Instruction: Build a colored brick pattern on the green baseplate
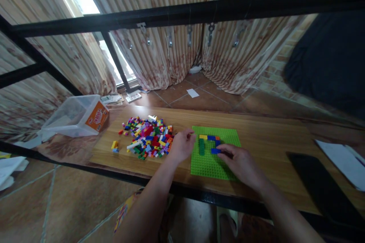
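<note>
A bright green studded baseplate (212, 167) lies flat. On its far half, at left, a dark green strip (202, 147) runs near to far. Along the far side sit a yellow brick (203, 137), a blue brick (211, 138) and an orange brick (217, 138), left to right. A second blue brick (218, 142) lies nearer than the orange; a third blue brick (215, 151) shows crosswise, nearer still

The right hand (238, 160) obscures one end of the blue brick (214, 151); the view's right edge truncates the white paper (339, 157).
</note>
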Demonstrator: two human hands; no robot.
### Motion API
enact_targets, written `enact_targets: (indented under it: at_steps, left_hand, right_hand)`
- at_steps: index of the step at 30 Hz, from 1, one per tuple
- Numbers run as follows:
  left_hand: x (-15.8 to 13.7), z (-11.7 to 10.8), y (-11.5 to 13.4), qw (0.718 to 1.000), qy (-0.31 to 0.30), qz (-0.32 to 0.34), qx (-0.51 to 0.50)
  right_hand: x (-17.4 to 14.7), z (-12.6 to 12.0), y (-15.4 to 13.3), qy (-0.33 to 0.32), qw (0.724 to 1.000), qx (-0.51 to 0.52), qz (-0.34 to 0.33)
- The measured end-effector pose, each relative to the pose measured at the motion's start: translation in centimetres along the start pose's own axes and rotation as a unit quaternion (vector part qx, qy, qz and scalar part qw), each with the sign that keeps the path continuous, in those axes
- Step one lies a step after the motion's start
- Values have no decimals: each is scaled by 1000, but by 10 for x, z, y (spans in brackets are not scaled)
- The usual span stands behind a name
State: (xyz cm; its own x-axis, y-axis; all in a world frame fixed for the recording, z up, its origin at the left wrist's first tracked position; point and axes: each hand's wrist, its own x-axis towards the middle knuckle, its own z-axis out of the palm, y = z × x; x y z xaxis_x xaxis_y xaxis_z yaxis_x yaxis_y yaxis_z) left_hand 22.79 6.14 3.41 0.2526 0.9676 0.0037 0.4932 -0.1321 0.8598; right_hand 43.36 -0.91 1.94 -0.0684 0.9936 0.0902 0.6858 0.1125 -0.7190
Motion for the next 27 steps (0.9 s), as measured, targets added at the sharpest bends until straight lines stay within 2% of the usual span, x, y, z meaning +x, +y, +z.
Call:
enact_targets:
  at_steps: [4, 11, 16, 20, 27]
  left_hand:
    - [-2, -2, -8, 997, -33, -12, 72]
    - [-6, 8, -8, 992, -86, -44, 82]
    - [-7, 13, -2, 988, -82, -70, 112]
    - [-8, 19, 2, 982, -53, -102, 150]
    - [-9, 23, 5, 980, -33, -103, 167]
  right_hand:
    - [-1, 11, -1, -1, 998, -59, -32]
    - [3, 23, -3, 6, 995, -92, -37]
    - [2, 24, -1, 3, 994, -102, -30]
    - [3, 23, -4, -9, 994, -111, -19]
    - [5, 23, -6, -22, 994, -109, -2]
